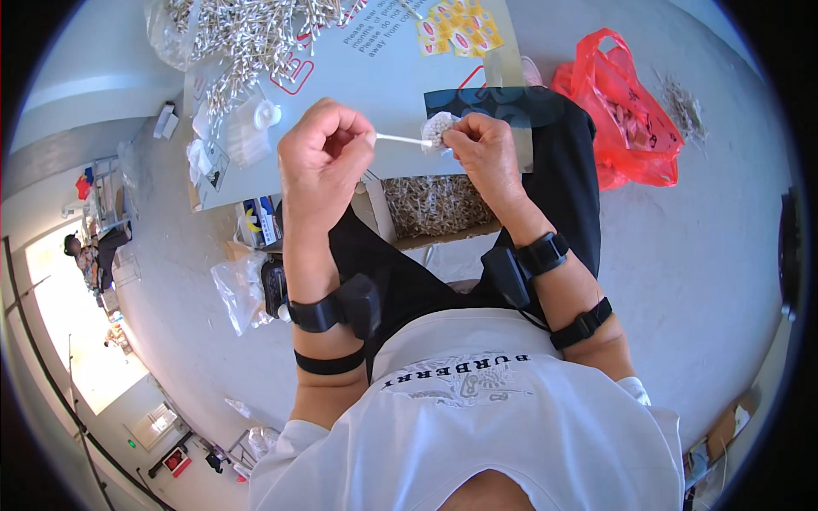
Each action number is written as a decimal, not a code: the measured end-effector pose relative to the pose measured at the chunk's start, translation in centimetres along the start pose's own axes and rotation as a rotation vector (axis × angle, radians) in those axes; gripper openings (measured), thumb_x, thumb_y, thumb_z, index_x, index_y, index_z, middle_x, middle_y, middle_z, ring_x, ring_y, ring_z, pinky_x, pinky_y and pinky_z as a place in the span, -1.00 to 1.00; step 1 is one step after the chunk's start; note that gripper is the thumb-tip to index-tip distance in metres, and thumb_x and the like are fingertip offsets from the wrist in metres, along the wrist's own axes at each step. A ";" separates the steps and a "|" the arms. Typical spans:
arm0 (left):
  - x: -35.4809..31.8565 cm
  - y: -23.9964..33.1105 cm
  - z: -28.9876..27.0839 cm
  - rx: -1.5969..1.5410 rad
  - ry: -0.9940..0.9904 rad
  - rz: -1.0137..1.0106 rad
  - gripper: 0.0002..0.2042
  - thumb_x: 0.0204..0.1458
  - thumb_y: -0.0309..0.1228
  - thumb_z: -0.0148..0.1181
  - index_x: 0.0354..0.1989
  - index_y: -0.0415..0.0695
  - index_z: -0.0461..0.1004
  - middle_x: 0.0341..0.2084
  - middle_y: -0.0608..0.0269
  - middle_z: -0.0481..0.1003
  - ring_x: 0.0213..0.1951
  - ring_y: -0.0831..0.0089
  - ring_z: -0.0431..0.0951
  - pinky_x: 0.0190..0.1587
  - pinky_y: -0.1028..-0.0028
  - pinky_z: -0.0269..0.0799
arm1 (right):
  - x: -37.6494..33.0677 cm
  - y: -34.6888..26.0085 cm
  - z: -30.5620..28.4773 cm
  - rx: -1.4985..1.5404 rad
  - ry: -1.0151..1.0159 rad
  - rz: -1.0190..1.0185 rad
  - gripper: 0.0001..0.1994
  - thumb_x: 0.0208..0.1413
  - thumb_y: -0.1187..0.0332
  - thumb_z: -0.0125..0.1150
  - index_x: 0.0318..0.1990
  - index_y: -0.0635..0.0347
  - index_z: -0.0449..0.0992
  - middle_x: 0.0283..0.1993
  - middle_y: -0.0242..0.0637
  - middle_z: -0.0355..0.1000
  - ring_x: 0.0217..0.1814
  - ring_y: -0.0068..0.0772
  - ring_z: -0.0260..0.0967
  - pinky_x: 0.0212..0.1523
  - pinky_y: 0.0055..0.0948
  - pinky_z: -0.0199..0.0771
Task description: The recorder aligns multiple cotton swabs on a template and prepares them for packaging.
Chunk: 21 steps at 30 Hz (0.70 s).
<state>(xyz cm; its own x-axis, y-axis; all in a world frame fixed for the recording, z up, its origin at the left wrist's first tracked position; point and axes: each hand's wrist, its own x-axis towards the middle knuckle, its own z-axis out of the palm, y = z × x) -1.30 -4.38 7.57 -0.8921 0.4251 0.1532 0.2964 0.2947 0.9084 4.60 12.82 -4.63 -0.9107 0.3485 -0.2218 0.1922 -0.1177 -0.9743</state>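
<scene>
A pale, print-covered tabletop (358, 85) fills the upper middle — a loose heap of cotton swabs (247, 43) at its far left, yellow-and-white packets (460, 30) at its far right, a clear plastic container (249, 132) near its left edge. Below the near edge sits a cardboard box (452, 238) filled with more swabs. A red plastic bag (605, 111) stands on the grey floor (682, 238) to the right; far left, another person (88, 260) is by a bright doorway (81, 341).

Both forearms reach up over the lap, elbows bent, wrists raised. The left hand (328, 157) pinches one end of a single white swab (400, 139) between thumb and forefinger, the other fingers curled. The right hand (487, 157) pinches a round white swab bundle (438, 126) — the swab's far end meets it, above the table.
</scene>
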 end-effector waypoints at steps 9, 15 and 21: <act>-2.4 -2.2 -1.2 0.208 -0.328 -0.188 -0.96 -0.03 -0.59 0.23 -0.46 -0.29 0.50 -0.54 0.40 0.36 -0.51 0.69 0.31 -0.46 0.62 0.22 | -0.1 -0.3 -0.2 0.006 -0.010 0.004 -0.82 -0.04 0.48 0.24 -0.57 0.37 0.41 -0.68 -0.41 0.26 -0.60 -0.66 0.11 -0.59 -0.48 0.12; 3.2 -7.6 -2.2 0.250 -0.133 -0.163 -0.90 0.01 -0.53 0.22 -0.46 -0.31 0.49 -0.61 0.40 0.42 -0.55 0.67 0.32 -0.48 0.60 0.23 | -0.3 -0.8 -0.2 0.010 -0.031 0.026 -0.81 -0.02 0.48 0.23 -0.59 0.34 0.39 -0.68 -0.47 0.24 -0.58 -0.71 0.09 -0.58 -0.53 0.10; 13.6 -16.1 -2.6 0.323 0.103 -0.164 -0.88 -0.06 -0.46 0.21 -0.43 -0.27 0.57 -0.60 0.13 0.55 -0.54 0.38 0.54 -0.40 0.43 0.42 | -0.5 -1.2 -0.3 -0.008 -0.057 0.059 -0.79 0.02 0.48 0.23 -0.57 0.34 0.37 -0.65 -0.51 0.22 -0.57 -0.75 0.06 -0.58 -0.56 0.06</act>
<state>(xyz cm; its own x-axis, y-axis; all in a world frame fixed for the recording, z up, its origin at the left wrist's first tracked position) -19.11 -5.53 -3.94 -0.9615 0.2659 0.0689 0.2240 0.6140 0.7569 4.92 13.06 -3.40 -0.9171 0.2874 -0.2761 0.2486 -0.1290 -0.9600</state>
